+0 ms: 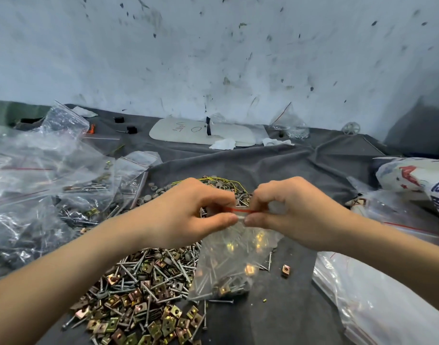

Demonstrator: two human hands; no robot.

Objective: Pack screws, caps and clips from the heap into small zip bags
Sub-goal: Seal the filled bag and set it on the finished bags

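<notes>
A small clear zip bag holding screws and brass clips hangs above the heap, its bottom resting on the dark cloth. Both hands pinch its red-lined top edge between thumb and curled forefinger, left hand and right hand nearly touching, forearms angled inward. Filled bags lie left.

Visible body: two hands and two forearms.

1. The left hand is bare, with rounded knuckles and a short thumbnail.
2. The right hand is bare and of the same build, also with a short thumbnail.
3. The left forearm is bare from the wrist to the frame edge, slender and smooth.
4. The right forearm is bare from the wrist to the frame edge.

Whether sleeves are worn higher up cannot be told.
</notes>
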